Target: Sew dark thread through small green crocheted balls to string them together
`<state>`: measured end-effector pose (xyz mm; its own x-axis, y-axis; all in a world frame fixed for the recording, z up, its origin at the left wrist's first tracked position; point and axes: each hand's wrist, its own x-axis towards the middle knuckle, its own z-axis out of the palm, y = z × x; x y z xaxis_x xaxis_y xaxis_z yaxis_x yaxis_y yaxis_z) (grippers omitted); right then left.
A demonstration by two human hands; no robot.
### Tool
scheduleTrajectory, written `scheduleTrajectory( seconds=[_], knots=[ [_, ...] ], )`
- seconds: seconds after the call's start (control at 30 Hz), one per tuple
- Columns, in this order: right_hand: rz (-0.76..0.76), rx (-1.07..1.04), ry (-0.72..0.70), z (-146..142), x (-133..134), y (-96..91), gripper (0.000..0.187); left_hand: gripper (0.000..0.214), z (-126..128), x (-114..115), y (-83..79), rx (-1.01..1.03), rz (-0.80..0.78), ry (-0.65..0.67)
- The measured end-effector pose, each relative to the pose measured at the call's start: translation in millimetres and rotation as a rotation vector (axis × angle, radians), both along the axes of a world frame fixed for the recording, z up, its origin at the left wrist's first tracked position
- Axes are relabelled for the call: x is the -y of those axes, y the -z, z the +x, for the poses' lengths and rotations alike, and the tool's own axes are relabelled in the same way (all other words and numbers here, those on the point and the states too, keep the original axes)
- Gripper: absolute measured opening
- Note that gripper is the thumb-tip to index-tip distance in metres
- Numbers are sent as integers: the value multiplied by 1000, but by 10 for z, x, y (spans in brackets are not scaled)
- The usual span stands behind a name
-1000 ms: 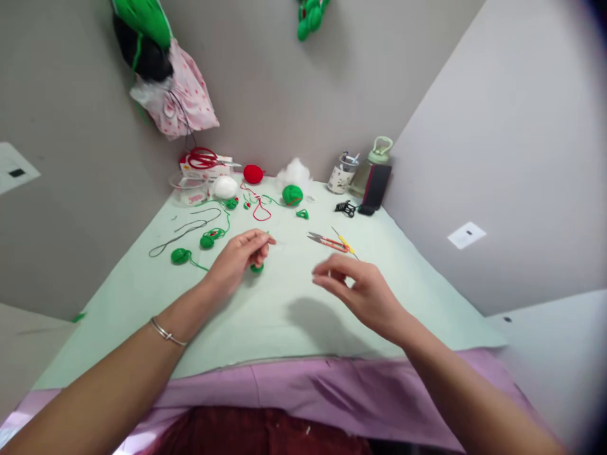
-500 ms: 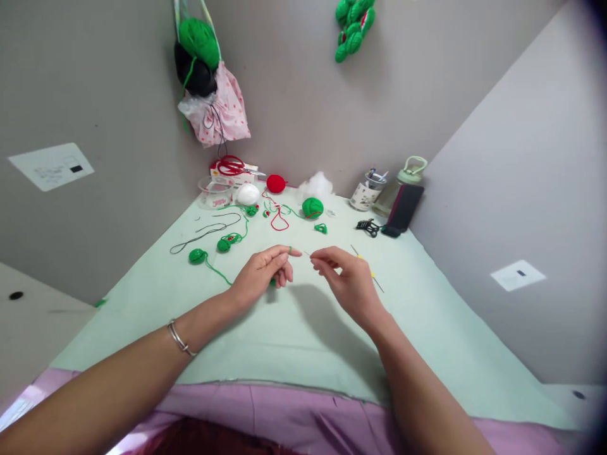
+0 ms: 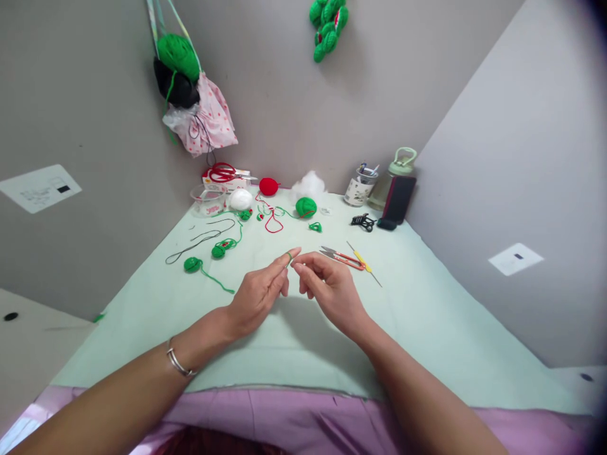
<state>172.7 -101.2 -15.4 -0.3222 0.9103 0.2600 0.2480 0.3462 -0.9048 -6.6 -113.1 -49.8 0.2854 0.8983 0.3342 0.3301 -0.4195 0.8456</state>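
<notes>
My left hand [image 3: 262, 292] hovers over the pale green table cover [image 3: 303, 328], forefinger stretched out with a green yarn strand [image 3: 289, 256] looped round its tip and the other fingers curled. My right hand [image 3: 327, 289] is right beside it, thumb and forefinger pinched together at the left fingertip, holding something too thin to make out. The two hands nearly touch. Just beyond the right hand lie the red thread snips [image 3: 342, 256] and a yellow-handled crochet hook [image 3: 363, 262].
Small green crocheted pieces [image 3: 192, 264] with trailing yarn lie at left. At the back are a green yarn ball [image 3: 306, 206], red ball [image 3: 268, 186], white stuffing [image 3: 308, 184], red scissors [image 3: 222, 171], a cup [image 3: 357, 189], bottle [image 3: 394, 175] and dark phone [image 3: 399, 199]. Bags hang on the wall [image 3: 199, 120].
My right hand has moved left and come up against my left fingertip. My left hand has lifted, with yarn now on its forefinger. The snips, hidden half a second ago, show again.
</notes>
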Motion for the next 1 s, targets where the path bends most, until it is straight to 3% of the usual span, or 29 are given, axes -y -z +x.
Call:
scheduleTrajectory(
  seconds=[0.37, 0.6, 1.0],
  knots=[
    [81, 27, 18, -13, -6, 22, 16, 50, 4, -19, 12, -38, 121, -5],
    [32, -21, 5, -30, -17, 17, 18, 50, 17, -15, 31, -82, 166, -33],
    [98, -33, 30, -56, -2, 65, 21, 50, 48, 7, -5, -136, 249, -70]
  ],
)
